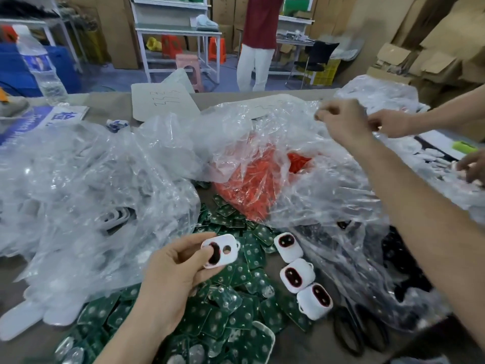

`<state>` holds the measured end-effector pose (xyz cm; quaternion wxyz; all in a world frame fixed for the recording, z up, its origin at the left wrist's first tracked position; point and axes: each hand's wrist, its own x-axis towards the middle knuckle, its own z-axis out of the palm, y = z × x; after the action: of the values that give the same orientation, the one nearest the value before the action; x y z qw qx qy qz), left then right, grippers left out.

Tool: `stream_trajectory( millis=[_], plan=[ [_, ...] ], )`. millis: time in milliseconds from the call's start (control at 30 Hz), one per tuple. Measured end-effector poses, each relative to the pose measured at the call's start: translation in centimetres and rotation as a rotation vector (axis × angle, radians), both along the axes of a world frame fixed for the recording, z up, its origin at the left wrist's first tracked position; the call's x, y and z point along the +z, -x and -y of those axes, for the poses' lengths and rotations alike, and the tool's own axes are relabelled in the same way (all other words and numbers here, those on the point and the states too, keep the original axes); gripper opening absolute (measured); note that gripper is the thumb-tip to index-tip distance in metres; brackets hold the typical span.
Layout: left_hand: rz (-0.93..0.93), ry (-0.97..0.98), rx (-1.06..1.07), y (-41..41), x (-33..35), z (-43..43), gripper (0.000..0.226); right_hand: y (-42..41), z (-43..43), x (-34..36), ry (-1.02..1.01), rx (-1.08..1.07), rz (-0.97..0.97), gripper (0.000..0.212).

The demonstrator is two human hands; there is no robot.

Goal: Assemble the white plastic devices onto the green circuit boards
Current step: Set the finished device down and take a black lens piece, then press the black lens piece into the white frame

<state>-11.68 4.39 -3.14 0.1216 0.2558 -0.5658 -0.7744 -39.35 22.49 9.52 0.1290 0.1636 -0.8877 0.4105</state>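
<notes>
Plastic bags [91, 179] hem green boards [236, 319] (left hand [170, 279] holds white device [223, 254]).

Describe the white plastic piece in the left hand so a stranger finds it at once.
Find the pile of green circuit boards on the table. Over it, the left hand pinches a white plastic piece. Unlike the three white devices lying to its right, it is held up and has an open round hole.
</notes>
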Motion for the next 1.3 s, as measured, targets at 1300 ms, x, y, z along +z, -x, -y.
stream_trajectory(
  millis=[1300],
  plan=[
    [-0.020, 0.093, -0.009, 0.1, 0.6, 0.7, 0.025, 17.5, 5.0, -8.7, -0.702, -0.190, 0.213, 0.030]
  ],
)
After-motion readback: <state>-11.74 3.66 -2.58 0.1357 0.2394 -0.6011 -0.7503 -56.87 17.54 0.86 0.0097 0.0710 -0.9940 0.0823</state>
